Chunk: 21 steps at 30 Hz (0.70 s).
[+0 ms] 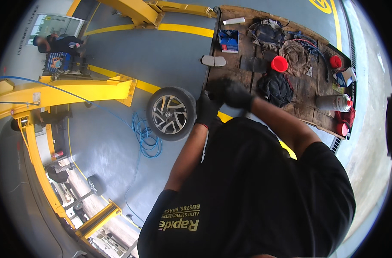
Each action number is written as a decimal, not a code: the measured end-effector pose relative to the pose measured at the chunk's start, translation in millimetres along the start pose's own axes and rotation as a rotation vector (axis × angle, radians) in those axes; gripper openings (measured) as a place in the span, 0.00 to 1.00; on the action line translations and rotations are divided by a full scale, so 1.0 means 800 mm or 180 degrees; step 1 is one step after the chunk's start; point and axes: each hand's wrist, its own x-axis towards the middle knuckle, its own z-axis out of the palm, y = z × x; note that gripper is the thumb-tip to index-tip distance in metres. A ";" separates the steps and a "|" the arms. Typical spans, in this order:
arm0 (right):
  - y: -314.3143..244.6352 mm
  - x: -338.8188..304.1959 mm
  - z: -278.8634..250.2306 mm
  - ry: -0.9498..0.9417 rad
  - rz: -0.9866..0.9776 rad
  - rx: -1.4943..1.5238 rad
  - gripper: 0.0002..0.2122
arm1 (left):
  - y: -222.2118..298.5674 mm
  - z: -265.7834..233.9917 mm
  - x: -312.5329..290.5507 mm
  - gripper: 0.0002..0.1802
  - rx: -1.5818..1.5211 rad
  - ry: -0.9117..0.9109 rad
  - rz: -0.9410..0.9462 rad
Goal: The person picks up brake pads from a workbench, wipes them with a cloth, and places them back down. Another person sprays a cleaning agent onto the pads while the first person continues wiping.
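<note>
My left hand (208, 107) and my right hand (238, 93), both in black gloves, meet at the near left edge of a worn wooden work table (308, 101). Their fingers look curled together around something dark that I cannot make out against the shaded wood. Beyond them, a pair of grey brake pads (213, 60) lies at the table's left edge. Flat dark pads (253, 64) rest to the right of these, beside a red cup (279, 64). A black cloth (275, 88) is bunched up just right of my right hand.
An alloy wheel with tyre (171, 113) is on the floor left of my hands, near a coiled blue hose (146, 136). Yellow lift arms (71, 95) reach in from the left. The table also bears a blue box (228, 41), rags (296, 58) and a spray can (333, 103).
</note>
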 end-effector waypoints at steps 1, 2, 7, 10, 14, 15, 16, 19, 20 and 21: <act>-0.006 -0.004 0.012 0.0322 -0.0192 0.0031 0.19 | 0.001 -0.002 0.010 0.34 0.0153 -0.0017 0.0232; 0.006 0.002 0.006 0.0083 0.0104 0.0864 0.18 | -0.009 -0.006 0.012 0.34 0.0298 -0.0009 0.0415; -0.007 0.016 -0.003 -0.0039 0.0538 0.0450 0.16 | 0.002 -0.020 0.006 0.34 0.1238 -0.0189 -0.0073; -0.005 0.010 -0.004 0.0341 0.0040 0.0706 0.15 | 0.010 -0.022 0.004 0.36 0.1562 -0.0229 -0.0140; -0.003 0.025 -0.001 -0.0286 0.0202 0.0559 0.16 | 0.004 -0.028 0.005 0.39 0.1639 -0.0320 0.0128; -0.014 0.027 0.009 -0.0155 -0.0151 0.0257 0.16 | 0.003 -0.028 0.006 0.40 0.1677 -0.0184 0.0258; -0.019 0.017 0.010 0.0186 -0.0080 0.1008 0.16 | 0.003 -0.027 0.007 0.41 0.1801 -0.0078 0.0196; 0.021 0.035 -0.014 -0.0269 -0.0081 0.1263 0.16 | 0.005 -0.017 -0.016 0.45 0.1907 0.0218 -0.0048; 0.006 0.042 -0.029 -0.0789 0.0669 0.1499 0.16 | 0.002 -0.020 -0.021 0.46 0.1820 0.0326 -0.0095; 0.000 0.036 -0.020 -0.0383 0.0299 0.1280 0.16 | 0.004 -0.020 -0.017 0.47 0.1738 0.0404 -0.0083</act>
